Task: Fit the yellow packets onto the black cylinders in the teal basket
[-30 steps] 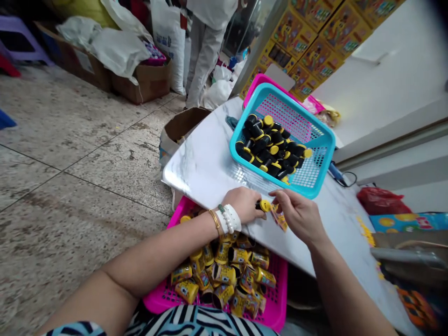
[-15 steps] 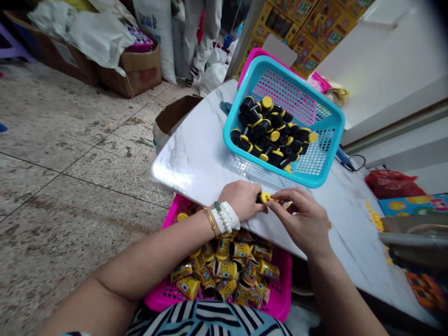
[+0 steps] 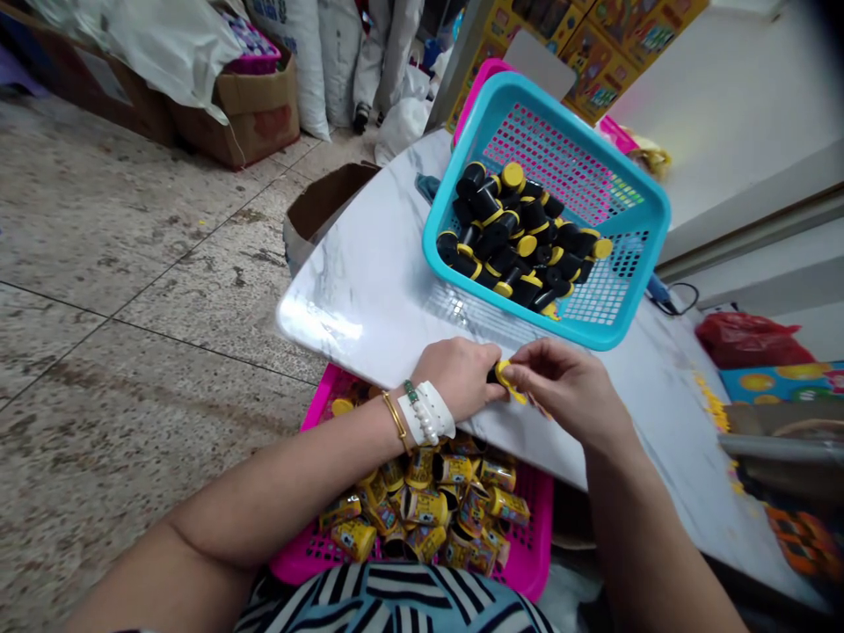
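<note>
My left hand, wearing bracelets and a white wrap at the wrist, is closed around a small black canister above the table's near edge. Most of the canister is hidden by the fingers. At its end sits a yellow cap, which my right hand pinches between thumb and fingers. A yellow strip hangs below the thumb; whether it belongs to the cap I cannot tell. Beyond both hands, a turquoise basket holds many black canisters with yellow caps. Below my left forearm, a pink basket holds yellow labelled canisters.
The white marbled table has a rounded left corner. An open cardboard box stands on the floor beside it. Yellow bits and a red plastic bag lie to the right. A person's legs show at the back.
My right thumb and fingers have moved against the yellow cap, which has tilted, and a yellow strip now hangs lower. My left hand keeps its hold. The view has shifted slightly.
</note>
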Tool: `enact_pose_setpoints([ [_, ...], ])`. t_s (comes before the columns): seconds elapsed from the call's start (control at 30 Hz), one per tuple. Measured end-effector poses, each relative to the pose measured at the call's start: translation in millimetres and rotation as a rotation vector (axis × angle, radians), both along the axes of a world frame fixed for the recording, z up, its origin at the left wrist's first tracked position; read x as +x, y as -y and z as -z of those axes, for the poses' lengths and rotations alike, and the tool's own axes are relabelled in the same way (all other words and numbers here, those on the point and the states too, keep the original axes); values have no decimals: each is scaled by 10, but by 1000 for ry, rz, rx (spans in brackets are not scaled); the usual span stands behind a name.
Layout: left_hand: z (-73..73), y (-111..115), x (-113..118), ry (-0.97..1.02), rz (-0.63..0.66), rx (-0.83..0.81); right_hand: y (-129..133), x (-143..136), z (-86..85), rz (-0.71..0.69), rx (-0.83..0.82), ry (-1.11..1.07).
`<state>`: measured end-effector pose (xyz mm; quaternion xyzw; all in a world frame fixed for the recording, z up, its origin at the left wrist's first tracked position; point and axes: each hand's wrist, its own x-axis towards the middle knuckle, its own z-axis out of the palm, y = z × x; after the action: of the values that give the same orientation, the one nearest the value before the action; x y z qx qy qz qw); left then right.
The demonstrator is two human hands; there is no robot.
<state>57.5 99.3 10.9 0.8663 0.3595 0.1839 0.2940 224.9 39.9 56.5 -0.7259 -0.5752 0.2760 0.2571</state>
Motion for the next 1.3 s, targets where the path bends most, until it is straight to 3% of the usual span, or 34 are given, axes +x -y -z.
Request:
enact_pose_setpoints([
  [0.07, -3, -3, 0, 2, -2, -11, -21, 24, -29, 40, -35, 36],
  [0.17, -18, -7, -3, 11, 5, -40, 45, 77, -62, 151, 97, 274],
  [0.23, -24, -6, -4, 19, 15, -50, 128, 113, -62, 147, 157, 287],
  [0.4, -5, -1, -2, 22, 7, -52, 274, 172, 37, -57, -77, -295],
  [0.5, 6, 0, -4, 9, 13, -37, 279, 198, 85, -60, -109, -391],
  [0.67, -6, -4, -13, 9, 18, -17, 272, 190, 23, -210, -118, -294],
  [0.8, -34, 3, -18, -1, 33, -4, 194, 84, -8, -75, -44, -268],
  [0.93, -52, 14, -16, -16, 50, -10, 66, -29, -9, 54, -92, -55],
  [1.2, -32, 5, -8, -10, 56, -16, 134, -120, 57, -48, 117, 245],
  [1.3, -46, 6, -10, 0, 66, -22, 127, -112, 25, -92, 33, 224],
])
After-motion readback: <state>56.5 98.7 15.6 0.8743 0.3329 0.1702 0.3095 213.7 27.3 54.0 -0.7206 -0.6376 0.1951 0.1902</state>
